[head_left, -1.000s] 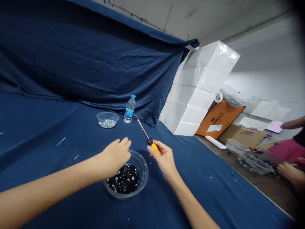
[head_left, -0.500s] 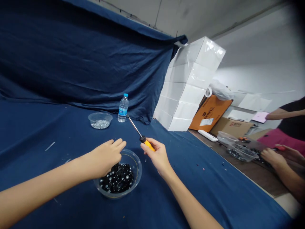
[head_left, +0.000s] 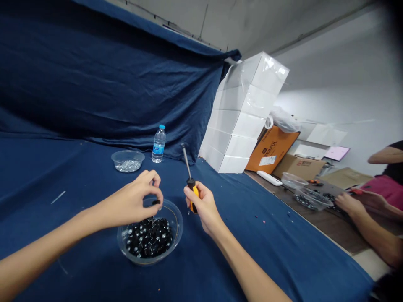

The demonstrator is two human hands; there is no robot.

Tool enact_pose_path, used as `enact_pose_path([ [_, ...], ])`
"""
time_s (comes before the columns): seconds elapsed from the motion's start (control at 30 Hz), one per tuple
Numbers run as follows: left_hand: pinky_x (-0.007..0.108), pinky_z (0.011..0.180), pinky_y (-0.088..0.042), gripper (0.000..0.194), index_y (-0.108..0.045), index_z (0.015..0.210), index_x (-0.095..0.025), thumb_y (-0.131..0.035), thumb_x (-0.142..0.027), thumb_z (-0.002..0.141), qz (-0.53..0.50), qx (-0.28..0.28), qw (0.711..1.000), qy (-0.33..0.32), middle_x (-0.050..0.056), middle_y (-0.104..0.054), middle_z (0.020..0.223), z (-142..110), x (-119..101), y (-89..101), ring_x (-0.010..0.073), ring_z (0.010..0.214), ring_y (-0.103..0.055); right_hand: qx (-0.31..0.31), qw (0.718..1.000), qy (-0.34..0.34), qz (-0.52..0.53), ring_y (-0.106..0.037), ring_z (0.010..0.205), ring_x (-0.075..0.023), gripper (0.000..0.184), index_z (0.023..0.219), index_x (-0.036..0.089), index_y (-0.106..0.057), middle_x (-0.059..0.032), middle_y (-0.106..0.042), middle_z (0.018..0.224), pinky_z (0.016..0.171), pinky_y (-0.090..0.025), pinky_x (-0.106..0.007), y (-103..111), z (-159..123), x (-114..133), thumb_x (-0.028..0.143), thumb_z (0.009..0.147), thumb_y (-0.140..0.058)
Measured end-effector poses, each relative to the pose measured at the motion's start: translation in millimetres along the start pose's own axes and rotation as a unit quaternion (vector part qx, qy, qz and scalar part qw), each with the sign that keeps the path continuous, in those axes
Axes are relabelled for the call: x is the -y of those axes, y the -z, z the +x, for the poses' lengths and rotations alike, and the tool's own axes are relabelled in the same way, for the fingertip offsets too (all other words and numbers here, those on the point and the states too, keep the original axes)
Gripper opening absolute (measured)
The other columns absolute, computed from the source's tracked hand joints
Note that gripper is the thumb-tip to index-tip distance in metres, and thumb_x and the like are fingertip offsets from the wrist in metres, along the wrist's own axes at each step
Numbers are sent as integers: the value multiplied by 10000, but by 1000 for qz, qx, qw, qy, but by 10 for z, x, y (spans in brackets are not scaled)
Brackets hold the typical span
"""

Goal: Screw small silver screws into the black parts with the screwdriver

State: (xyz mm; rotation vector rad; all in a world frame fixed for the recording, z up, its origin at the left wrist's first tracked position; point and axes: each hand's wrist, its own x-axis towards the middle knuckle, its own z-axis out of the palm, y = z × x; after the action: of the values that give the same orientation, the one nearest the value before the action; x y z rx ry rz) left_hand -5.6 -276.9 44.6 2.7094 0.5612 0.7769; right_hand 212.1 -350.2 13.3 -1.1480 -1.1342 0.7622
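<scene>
Navy cloth-covered table (head_left: 277,247) | left hand (head_left: 132,201): fingertips pinched on a small black bead (head_left: 155,202), just above a glass bowl (head_left: 176,222) of black beads (head_left: 149,239) | right hand (head_left: 203,203): closed around an orange-handled screwdriver (head_left: 192,193), shaft upright | far left: plastic tub (head_left: 127,156) of silver pieces (head_left: 127,166), water bottle (head_left: 159,144) | far right: co-worker's hand (head_left: 348,204)

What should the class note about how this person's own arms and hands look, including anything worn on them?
The left arm and right arm are bare and slender, with no sleeve in view. The left hand and right hand wear no gloves, and no watch or bracelet shows.
</scene>
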Motion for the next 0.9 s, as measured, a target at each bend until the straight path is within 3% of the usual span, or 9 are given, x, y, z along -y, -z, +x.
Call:
enact_pose_path([
  [0.07, 385, 841, -515, 188, -760, 796, -222, -635, -352, 849, -132, -70, 987, 59, 34, -516, 958, 76, 9, -92, 211, 899, -583, 5, 1000, -1, 10, -435, 499, -78, 373, 805, 207, -578, 82, -520, 611, 495, -368, -214, -34, -46, 40, 411, 685, -866],
  [0.13, 383, 807, -520, 236, -774, 792, -211, -658, -415, 814, -243, -98, 959, 111, 43, -568, 941, 164, -24, -210, 219, 874, -610, 12, 1000, 1, 16, -403, 503, -69, 389, 806, 206, -604, 96, -489, 611, 501, -361, -211, -68, -90, 71, 347, 617, -914],
  [0.3, 406, 911, -455, 215, -777, 758, -186, -713, -391, 736, -416, -98, 880, 208, 63, -728, 888, 286, -205, -421, 257, 924, -637, 35, 998, -7, 46, -437, 534, -71, 349, 756, 192, -661, 75, -558, 631, 499, -350, -202, -127, -147, 60, 274, 573, -946],
  [0.43, 331, 834, -437, 250, -788, 825, -169, -741, -404, 752, -486, -81, 832, 255, 50, -751, 844, 249, -276, -454, 217, 857, -626, 22, 999, -2, 46, -432, 514, -64, 355, 729, 192, -643, 80, -566, 613, 486, -352, -197, -135, -140, 28, 300, 580, -946],
  [0.7, 316, 770, -418, 322, -789, 832, -162, -743, -472, 757, -469, -58, 837, 277, 73, -751, 939, 166, -167, -467, 245, 941, -599, 14, 1000, 8, 24, -460, 496, -63, 260, 712, 168, -725, 54, -607, 595, 490, -362, -205, -131, -136, 32, 302, 618, -928],
  [0.9, 289, 717, -416, 338, -787, 822, -160, -769, -476, 704, -478, -38, 829, 288, 59, -728, 907, 159, -203, -400, 219, 895, -578, 16, 1000, 0, 13, -458, 487, -62, 234, 677, 163, -719, 59, -587, 555, 491, -348, -201, -125, -131, 17, 273, 625, -919],
])
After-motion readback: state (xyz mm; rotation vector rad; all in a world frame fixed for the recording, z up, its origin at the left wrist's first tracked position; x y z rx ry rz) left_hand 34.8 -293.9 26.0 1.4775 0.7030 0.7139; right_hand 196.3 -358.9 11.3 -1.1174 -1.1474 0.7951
